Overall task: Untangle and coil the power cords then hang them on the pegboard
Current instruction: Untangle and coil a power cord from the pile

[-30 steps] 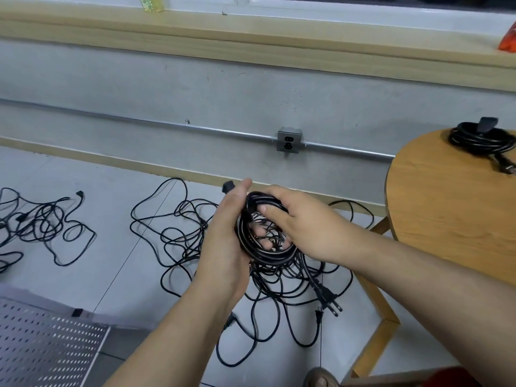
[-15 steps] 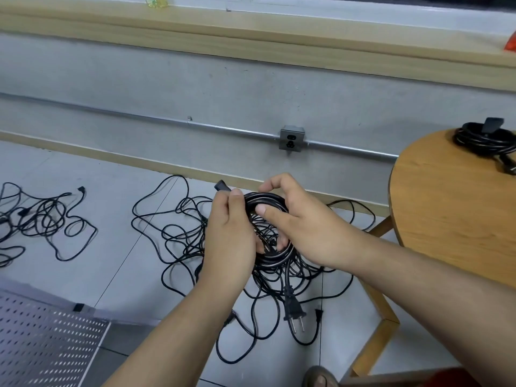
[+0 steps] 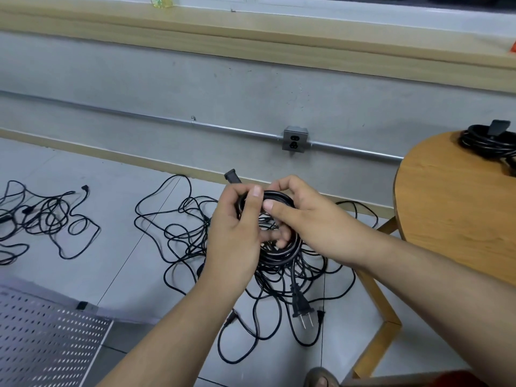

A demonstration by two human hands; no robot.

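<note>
Both my hands hold a coiled black power cord [image 3: 282,254] in front of me above the floor. My left hand [image 3: 237,241] grips the coil's left side, thumb over its top. My right hand [image 3: 307,222] grips the right side, fingers reaching through the loop. The cord's two-pin plug [image 3: 301,305] dangles below the coil, and its other connector [image 3: 232,176] sticks up past my left hand. Under the coil lies a tangled heap of black cords [image 3: 190,233] on the floor. A grey pegboard [image 3: 47,336] lies at the lower left.
A second tangle of cords [image 3: 44,219] lies on the floor at the far left. A round wooden table [image 3: 458,213] at the right carries another coiled cord [image 3: 488,141]. A wall socket [image 3: 295,140] sits on a metal conduit straight ahead.
My left thumb has folded over the top of the coil, and my right hand has shifted its grip on the right side. The plug end has swung left and now hangs straight down.
</note>
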